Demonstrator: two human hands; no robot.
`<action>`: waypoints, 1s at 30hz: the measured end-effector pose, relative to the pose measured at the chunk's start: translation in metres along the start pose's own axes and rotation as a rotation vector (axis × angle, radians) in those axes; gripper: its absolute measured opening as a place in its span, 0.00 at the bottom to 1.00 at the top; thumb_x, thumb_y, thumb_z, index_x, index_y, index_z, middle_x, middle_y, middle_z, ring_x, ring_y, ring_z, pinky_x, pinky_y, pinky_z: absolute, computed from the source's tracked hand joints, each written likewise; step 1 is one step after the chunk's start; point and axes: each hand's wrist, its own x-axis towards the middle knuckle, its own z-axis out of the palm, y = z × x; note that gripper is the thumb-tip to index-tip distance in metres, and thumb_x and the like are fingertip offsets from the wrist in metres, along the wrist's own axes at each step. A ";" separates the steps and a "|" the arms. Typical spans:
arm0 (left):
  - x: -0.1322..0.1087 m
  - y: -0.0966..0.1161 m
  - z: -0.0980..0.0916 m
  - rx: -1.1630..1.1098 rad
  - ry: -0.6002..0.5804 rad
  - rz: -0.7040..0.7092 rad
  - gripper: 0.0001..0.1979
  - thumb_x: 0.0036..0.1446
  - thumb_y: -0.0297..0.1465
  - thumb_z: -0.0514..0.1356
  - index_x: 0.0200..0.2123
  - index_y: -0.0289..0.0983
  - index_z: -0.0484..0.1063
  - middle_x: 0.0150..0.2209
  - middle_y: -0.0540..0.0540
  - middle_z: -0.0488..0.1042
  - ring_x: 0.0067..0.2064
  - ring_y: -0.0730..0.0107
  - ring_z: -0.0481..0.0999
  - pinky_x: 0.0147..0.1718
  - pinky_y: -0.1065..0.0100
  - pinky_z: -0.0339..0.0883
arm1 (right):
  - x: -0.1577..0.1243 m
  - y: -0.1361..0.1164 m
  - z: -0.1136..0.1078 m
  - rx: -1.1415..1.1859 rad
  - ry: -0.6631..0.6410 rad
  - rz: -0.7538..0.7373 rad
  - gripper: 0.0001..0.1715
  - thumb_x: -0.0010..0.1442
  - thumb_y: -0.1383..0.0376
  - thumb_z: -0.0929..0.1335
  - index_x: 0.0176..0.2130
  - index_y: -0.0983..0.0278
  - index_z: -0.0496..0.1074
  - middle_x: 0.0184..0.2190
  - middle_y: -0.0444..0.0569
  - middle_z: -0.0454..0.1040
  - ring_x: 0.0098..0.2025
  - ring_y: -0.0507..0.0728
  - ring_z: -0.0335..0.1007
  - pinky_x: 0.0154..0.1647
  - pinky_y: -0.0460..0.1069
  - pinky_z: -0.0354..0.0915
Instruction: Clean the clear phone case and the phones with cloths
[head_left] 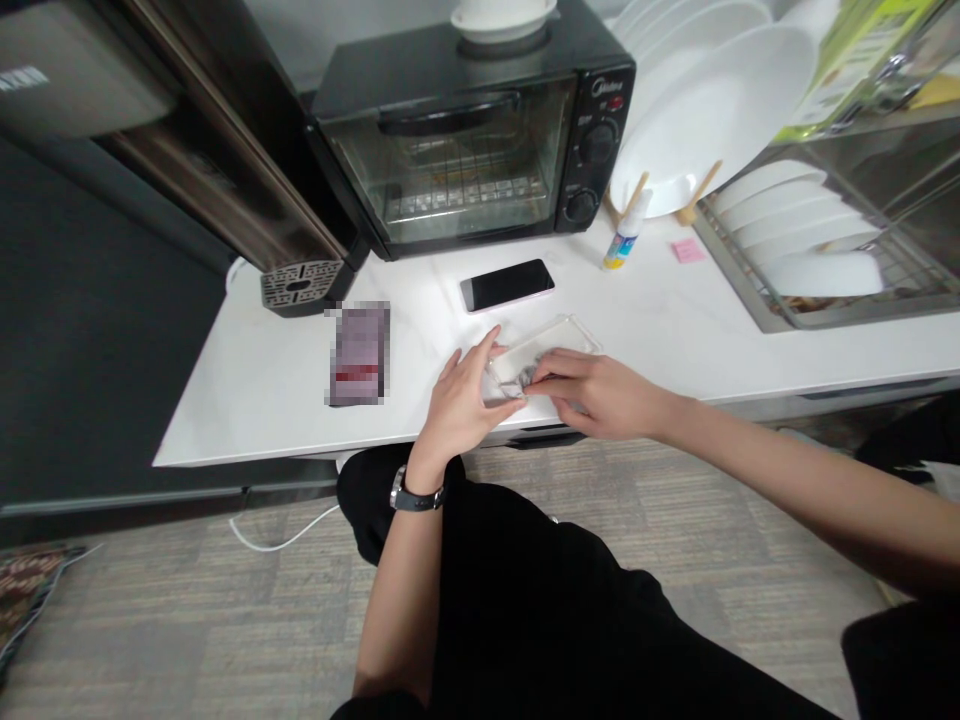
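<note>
From the head-worn camera, a person leans over a white marbled countertop (420,410), a clear, rectangular plastic case (556,337) resting there at the clock's centre. At 8 o'clock, the left hand (465,395), thumb spread wide of the fingers, grips the case's left end; a dark-strapped wristwatch (417,495) circles the wrist. At 4 o'clock, the right hand (589,390), fingertips drawn together, pinches a small wad of crumpled grey material (528,375) at the case's near left end; what it is cannot be told.

Just beyond the case, at 11 o'clock, lies a black-screened smartphone with a pale pink edge (508,286). Farther along the same line stands a black, glass-doored toaster oven (457,165), "Midea" legible at the top of its control panel. A white spray bottle with a blue label and yellow base (622,243) stands at 1 o'clock, its print too small to read; a pink paper note (688,250) lies at 2 o'clock. At 9 o'clock sits a flat mauve rectangular item (361,350), blurred out by pixels. Pale lettering on a grey-and-brown appliance (240,150) at 10 o'clock is too smeared to read.
</note>
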 end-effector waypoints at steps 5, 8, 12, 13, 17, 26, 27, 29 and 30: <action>0.001 0.000 0.000 0.012 -0.015 -0.010 0.50 0.61 0.35 0.72 0.77 0.50 0.47 0.68 0.44 0.73 0.70 0.52 0.70 0.76 0.40 0.47 | -0.016 0.035 -0.024 -0.261 0.050 0.162 0.17 0.71 0.64 0.64 0.48 0.65 0.82 0.47 0.57 0.80 0.48 0.64 0.75 0.49 0.58 0.74; 0.001 -0.001 0.000 0.006 -0.015 -0.017 0.48 0.62 0.35 0.71 0.77 0.51 0.48 0.69 0.46 0.72 0.71 0.53 0.69 0.76 0.40 0.46 | -0.009 0.041 -0.013 -0.297 0.090 0.209 0.22 0.73 0.58 0.65 0.55 0.67 0.80 0.53 0.61 0.79 0.53 0.68 0.75 0.49 0.61 0.75; 0.001 -0.001 0.000 -0.011 -0.002 -0.018 0.49 0.61 0.37 0.72 0.77 0.51 0.48 0.68 0.44 0.72 0.70 0.51 0.70 0.74 0.41 0.52 | 0.010 0.023 0.017 -0.200 0.153 0.130 0.25 0.73 0.55 0.65 0.59 0.68 0.77 0.56 0.62 0.78 0.57 0.70 0.73 0.57 0.65 0.74; 0.001 -0.002 0.001 -0.012 -0.001 -0.016 0.49 0.61 0.37 0.72 0.77 0.50 0.48 0.68 0.43 0.72 0.69 0.50 0.71 0.74 0.41 0.53 | 0.015 0.016 0.024 -0.158 0.160 0.092 0.25 0.73 0.54 0.66 0.59 0.68 0.76 0.56 0.62 0.78 0.57 0.69 0.73 0.59 0.66 0.73; 0.001 -0.002 0.001 0.003 0.007 -0.010 0.50 0.60 0.38 0.73 0.77 0.49 0.49 0.67 0.42 0.73 0.68 0.49 0.72 0.72 0.41 0.57 | 0.016 -0.008 0.030 -0.020 0.098 0.002 0.24 0.72 0.54 0.67 0.58 0.65 0.76 0.54 0.58 0.78 0.56 0.67 0.74 0.58 0.64 0.74; 0.000 0.002 0.002 0.078 -0.015 -0.002 0.49 0.63 0.39 0.70 0.77 0.49 0.45 0.69 0.44 0.72 0.71 0.51 0.69 0.76 0.39 0.46 | -0.021 0.010 -0.013 -0.248 0.028 0.142 0.23 0.76 0.52 0.63 0.54 0.63 0.79 0.51 0.56 0.81 0.53 0.65 0.77 0.52 0.59 0.75; 0.000 0.002 0.002 0.078 -0.014 -0.003 0.48 0.63 0.38 0.70 0.77 0.49 0.45 0.69 0.44 0.72 0.71 0.52 0.69 0.76 0.40 0.46 | -0.021 0.016 -0.015 -0.301 0.037 0.171 0.24 0.76 0.51 0.63 0.54 0.64 0.79 0.51 0.57 0.81 0.53 0.66 0.77 0.52 0.59 0.75; 0.000 0.001 0.002 0.075 -0.012 -0.001 0.47 0.63 0.38 0.69 0.77 0.48 0.46 0.69 0.44 0.72 0.71 0.53 0.70 0.76 0.41 0.46 | -0.018 0.027 -0.014 -0.384 0.055 0.226 0.28 0.75 0.49 0.63 0.56 0.68 0.78 0.53 0.62 0.80 0.55 0.69 0.76 0.52 0.61 0.75; 0.000 0.001 0.002 0.073 -0.011 0.000 0.47 0.63 0.38 0.69 0.77 0.47 0.47 0.69 0.44 0.72 0.71 0.53 0.70 0.76 0.41 0.47 | -0.015 0.030 -0.011 -0.400 0.065 0.240 0.31 0.74 0.48 0.64 0.58 0.70 0.77 0.55 0.64 0.79 0.57 0.71 0.75 0.53 0.63 0.75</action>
